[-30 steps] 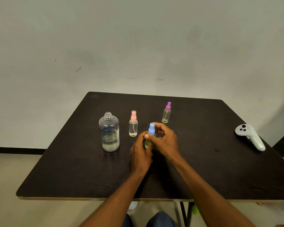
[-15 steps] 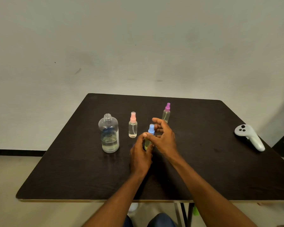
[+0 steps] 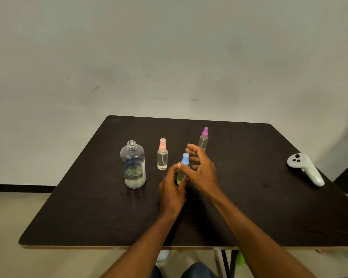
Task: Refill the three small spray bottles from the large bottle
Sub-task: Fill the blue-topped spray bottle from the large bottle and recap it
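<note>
A small spray bottle with a blue cap (image 3: 184, 160) stands upright near the middle of the dark table (image 3: 88, 207). My left hand (image 3: 172, 189) grips its yellowish body from the near side. My right hand (image 3: 200, 169) hovers just right of the blue cap, fingers spread, thumb close to the neck. The large clear bottle (image 3: 133, 167), uncapped and about a third full, stands to the left. A pink-capped spray bottle (image 3: 162, 155) stands between them. A purple-capped spray bottle (image 3: 204, 138) stands behind my right hand.
A white hand controller (image 3: 305, 168) lies near the table's right edge. A pale wall rises behind the table. The table's front edge runs just above my knees.
My right hand has let go of the blue cap and its fingers have spread apart. The left hand still holds the bottle body in place.
</note>
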